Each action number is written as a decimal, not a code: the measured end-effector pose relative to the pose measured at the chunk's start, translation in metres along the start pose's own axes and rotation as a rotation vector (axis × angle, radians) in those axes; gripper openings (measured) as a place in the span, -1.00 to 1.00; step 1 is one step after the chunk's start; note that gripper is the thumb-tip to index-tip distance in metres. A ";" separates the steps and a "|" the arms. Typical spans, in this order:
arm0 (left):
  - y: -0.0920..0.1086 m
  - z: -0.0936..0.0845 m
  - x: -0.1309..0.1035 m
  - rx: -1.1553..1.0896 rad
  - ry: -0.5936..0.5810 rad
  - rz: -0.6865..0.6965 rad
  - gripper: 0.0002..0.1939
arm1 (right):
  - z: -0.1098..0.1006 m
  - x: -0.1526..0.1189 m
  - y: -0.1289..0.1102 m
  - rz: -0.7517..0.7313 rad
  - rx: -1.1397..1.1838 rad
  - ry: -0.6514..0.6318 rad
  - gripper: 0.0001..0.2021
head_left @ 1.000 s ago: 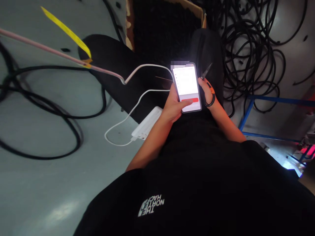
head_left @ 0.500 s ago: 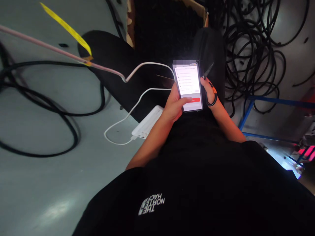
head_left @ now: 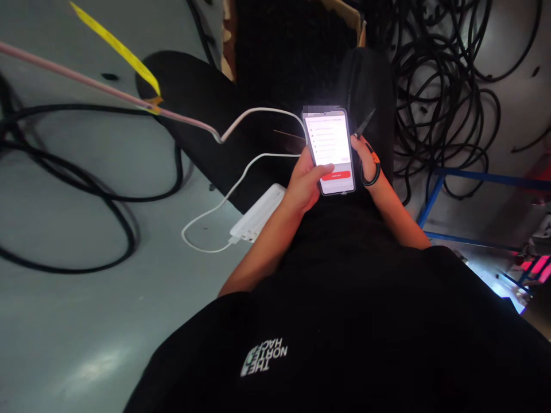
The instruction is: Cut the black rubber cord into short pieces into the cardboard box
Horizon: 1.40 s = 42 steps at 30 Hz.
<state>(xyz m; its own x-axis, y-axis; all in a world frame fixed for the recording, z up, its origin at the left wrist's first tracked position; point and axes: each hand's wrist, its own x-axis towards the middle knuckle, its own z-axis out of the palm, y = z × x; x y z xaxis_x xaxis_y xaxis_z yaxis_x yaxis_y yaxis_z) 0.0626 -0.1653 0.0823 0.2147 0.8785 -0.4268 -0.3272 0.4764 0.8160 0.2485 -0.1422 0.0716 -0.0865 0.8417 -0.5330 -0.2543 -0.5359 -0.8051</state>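
My left hand [head_left: 305, 182] is wrapped round a lit smartphone [head_left: 331, 143], its thumb lying over the screen just above a red button. At the phone's right edge, my right hand [head_left: 367, 160] is closed round a pair of scissors [head_left: 365, 122] with black and orange handles; the blades point up and away. Part of that hand is hidden behind the phone. A white cable [head_left: 258, 110] runs to the phone's left side. Beside my left forearm lies a white power bank [head_left: 260, 213] with a second white cable [head_left: 206, 215] plugged into its end.
Between my knees stands a cardboard box [head_left: 228, 46] full of dark pieces. Black cable coils lie on the floor at right [head_left: 447, 103] and left [head_left: 129, 201]. A pink cord [head_left: 86, 80] with a yellow tag [head_left: 116, 49] crosses the upper left. A blue frame [head_left: 430, 201] stands at right.
My left thumb has lifted slightly, from the red button to just above it on the screen. My right hand and the scissors stay in place.
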 end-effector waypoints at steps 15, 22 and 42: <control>0.006 0.008 0.008 -0.095 0.171 -0.016 0.00 | 0.003 -0.002 -0.006 0.039 -0.027 -0.021 -0.65; -0.005 -0.002 0.006 -0.061 0.140 -0.010 -0.05 | 0.004 -0.004 -0.008 -0.004 -0.060 -0.046 -0.43; 0.013 0.010 0.008 -0.070 0.137 -0.019 -0.05 | 0.006 -0.003 -0.011 0.040 -0.069 -0.023 -0.56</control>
<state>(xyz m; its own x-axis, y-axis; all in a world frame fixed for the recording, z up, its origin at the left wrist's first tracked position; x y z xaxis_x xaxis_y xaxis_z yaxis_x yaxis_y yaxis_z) 0.0693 -0.1525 0.0933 0.0957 0.8636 -0.4951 -0.3883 0.4904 0.7802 0.2456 -0.1383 0.0833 -0.1180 0.8204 -0.5595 -0.1832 -0.5717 -0.7997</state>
